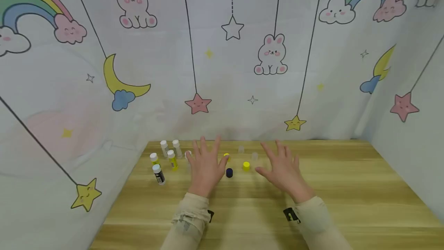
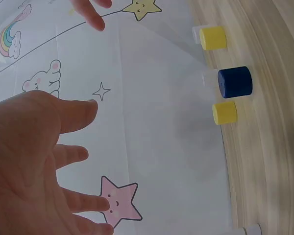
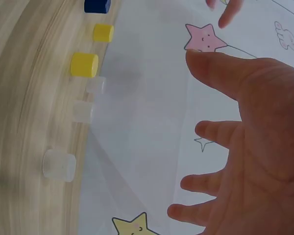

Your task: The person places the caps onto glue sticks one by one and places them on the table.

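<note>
My left hand (image 1: pixel 207 169) hovers over the table with fingers spread, holding nothing. To its left stand several small tubes with white tops, like uncapped glue sticks: a black-labelled one (image 1: pixel 159 176), yellow ones (image 1: pixel 172 161) and clear ones (image 1: pixel 177 149). Another white-topped tube (image 1: pixel 188 154) is partly hidden behind that hand. Between the hands lie a dark blue cap (image 1: pixel 229 173), a yellow cap (image 1: pixel 246 166) and a second yellow cap (image 1: pixel 227 156). My right hand (image 1: pixel 285 169), also spread and holding nothing, is nearest a translucent cap (image 1: pixel 254 156). The right wrist view shows another translucent cap (image 3: pixel 59 165).
A wood-grain table (image 1: pixel 347 188) carries everything. White cloth (image 1: pixel 229 68) printed with rabbits, stars and rainbows rises behind its far edge and along both sides. Black clips (image 1: pixel 291 215) sit at the sleeves' cuffs.
</note>
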{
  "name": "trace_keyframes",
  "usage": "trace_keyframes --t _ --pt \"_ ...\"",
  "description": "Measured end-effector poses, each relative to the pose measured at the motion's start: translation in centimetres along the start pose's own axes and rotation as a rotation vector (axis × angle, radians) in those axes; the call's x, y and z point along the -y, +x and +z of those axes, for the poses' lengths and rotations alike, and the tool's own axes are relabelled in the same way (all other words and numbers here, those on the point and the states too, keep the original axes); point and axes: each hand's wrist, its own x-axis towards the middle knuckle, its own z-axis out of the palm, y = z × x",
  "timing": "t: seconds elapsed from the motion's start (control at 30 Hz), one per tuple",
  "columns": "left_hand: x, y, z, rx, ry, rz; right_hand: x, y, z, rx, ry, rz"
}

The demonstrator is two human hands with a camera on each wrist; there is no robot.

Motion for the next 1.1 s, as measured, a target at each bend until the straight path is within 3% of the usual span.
trace_keyframes --t 0.13,0.37,0.57,0.73,1.1 --pt "0.6 0.3 0.0 -0.038 -0.005 -0.014 0.2 0.2 -0.5 0.020 0.002 -0.040" --pt "1.0 0.5 -0.1 0.002 -0.004 -0.031 -0.1 0.2 -2.1 0.019 -0.053 -0.087" --pt "1.5 0.8 -1.0 -0.024 -0.063 -0.051 -0.4 0.2 -3.1 0.022 -0.081 -0.117" --pt "2.2 1.1 -1.8 -0.010 -0.094 -0.093 -1.0 0.0 -3.1 0.031 -0.106 -0.149" --pt "5.5 2.2 -0.1 -0.051 -0.156 -0.123 -2.8 -0.1 -2.2 0.065 -0.155 -0.167"
